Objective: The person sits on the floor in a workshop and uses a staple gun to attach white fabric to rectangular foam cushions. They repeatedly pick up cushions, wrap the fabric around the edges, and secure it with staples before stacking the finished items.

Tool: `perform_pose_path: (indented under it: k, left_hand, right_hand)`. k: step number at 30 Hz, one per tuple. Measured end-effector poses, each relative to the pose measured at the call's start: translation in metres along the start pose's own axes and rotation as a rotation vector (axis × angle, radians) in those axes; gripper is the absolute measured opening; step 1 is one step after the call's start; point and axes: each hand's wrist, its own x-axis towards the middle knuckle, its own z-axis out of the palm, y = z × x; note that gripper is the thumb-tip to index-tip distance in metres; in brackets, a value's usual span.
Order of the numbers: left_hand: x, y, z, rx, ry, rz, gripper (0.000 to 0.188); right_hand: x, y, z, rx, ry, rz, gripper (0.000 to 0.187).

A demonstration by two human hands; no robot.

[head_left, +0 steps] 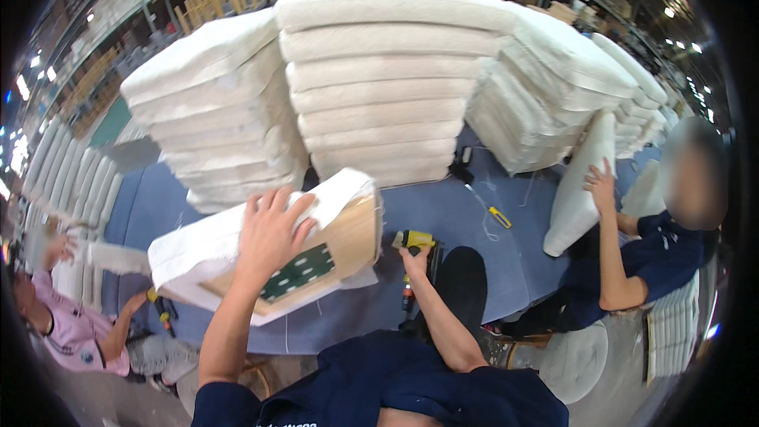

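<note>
A white-covered seat cushion point(202, 245) is tilted up on the blue work surface, its underside partly turned toward me. On that underside I see a plywood board point(354, 231) with a dark green panel point(300, 273) crossed by pale marks. My left hand point(273, 229) grips the cushion's upper edge, fingers bent over the white fabric. In my right hand point(415, 263) is a yellow and black staple gun point(419, 239), just right of the cushion and apart from it. The fabric hangs loose at the cushion's right corner.
Tall stacks of white cushions point(379, 79) stand behind the blue work surface point(518, 253). A yellow-handled screwdriver point(498, 217) lies among loose threads. On the right a co-worker point(632, 269) holds an upright cushion point(585, 190); on the left another person point(87, 320) has a similar tool.
</note>
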Motion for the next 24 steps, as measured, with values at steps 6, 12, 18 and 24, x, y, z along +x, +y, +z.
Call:
perform_pose_path:
  k: [6, 12, 18, 24]
  left_hand:
    - [-0.01, 0.001, -0.007, 0.028, -0.01, -0.043, 0.047]
    - [-0.006, 0.008, 0.003, 0.026, -0.012, -0.043, 0.051]
    - [-0.013, 0.011, 0.002, 0.224, -0.136, -0.03, 0.046]
    - [-0.053, 0.005, 0.028, 0.083, -0.044, 0.048, 0.062]
  right_hand:
    - [-0.132, -0.278, -0.162, 0.384, -1.689, -0.734, 0.046]
    - [-0.229, -0.348, -0.257, 1.155, -1.456, -1.649, 0.021]
    - [-0.262, -0.35, -0.233, 1.7, -0.708, -1.481, 0.02]
    - [-0.279, -0.364, -0.199, 1.712, -0.992, -1.228, 0.042]
